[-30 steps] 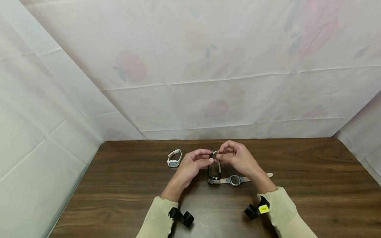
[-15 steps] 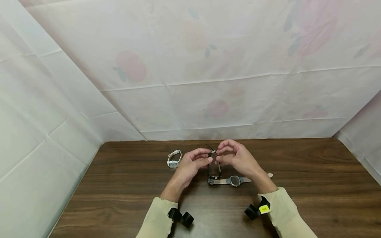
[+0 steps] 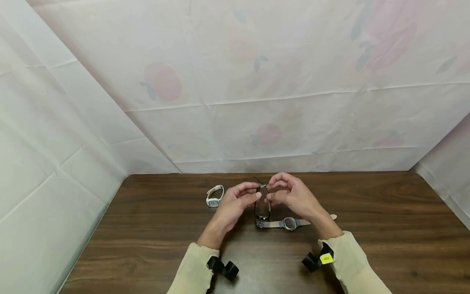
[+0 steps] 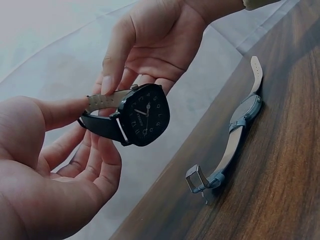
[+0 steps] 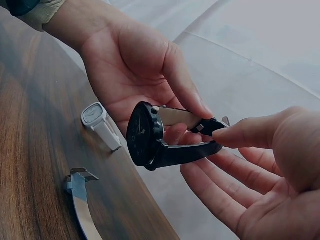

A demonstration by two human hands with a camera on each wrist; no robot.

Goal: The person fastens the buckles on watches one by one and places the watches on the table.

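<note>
Hands meet above the middle of the dark wooden table [image 3: 367, 212], sharing a black-faced wristwatch [image 3: 262, 203] held clear of the surface. The left hand [image 3: 235, 203] pinches the strap near the buckle end between thumb and forefinger, and the right hand [image 3: 290, 196] pinches the same stretch from the other side, its lower fingers spread loosely beneath. The watch hangs with its dial toward 6 o'clock, its strap closed in a loop. It looks light; the strap is soft and will flex, so the firm case edge or the buckle gives the surest hold, and the glass face is best left untouched. A grey watch [image 3: 288, 223] lies flat on the table at 6 o'clock of the hands, and a white watch [image 3: 214, 196] stands at 9 o'clock.
</note>
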